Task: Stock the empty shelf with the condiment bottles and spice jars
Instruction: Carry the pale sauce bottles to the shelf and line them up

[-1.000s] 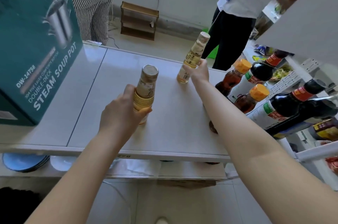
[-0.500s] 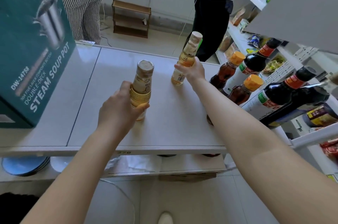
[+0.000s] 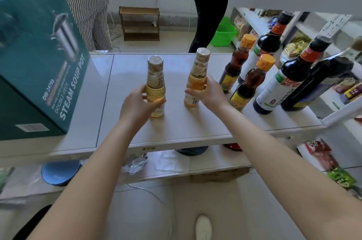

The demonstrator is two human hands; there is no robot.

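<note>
Condiment bottles (image 3: 235,63) on the shelf (image 3: 186,128), all upright, all to the right of the soup pot box (image 3: 39,53). First amber bottle (image 3: 155,83), nearest the box, gripped round the waist by the left hand (image 3: 137,103); base apparently down on the board. Second amber bottle (image 3: 196,77), next out from the box, held at mid-body in the curled grip of the right hand (image 3: 208,92).

Risks, as a judgement: tall, narrow shapes, so easy toppling on a hasty release or a release before flat seating of the base. Right wrist just beside the orange-capped bottles (image 3: 250,81); a careless forearm swing on withdrawal likely to clip them and start a chain fall into the dark bottles (image 3: 291,67), farther still from the box and near the board's end. Glass or plastic: cannot tell, so breakage not to be ruled out.

Count: amber bottles, two. Orange-capped brown bottles, two. Dark bottles, three: two with red neck bands, and the one farthest from the box with a pale, blurred cap. Seven in all. Spice jars on this board: none seen.
</note>
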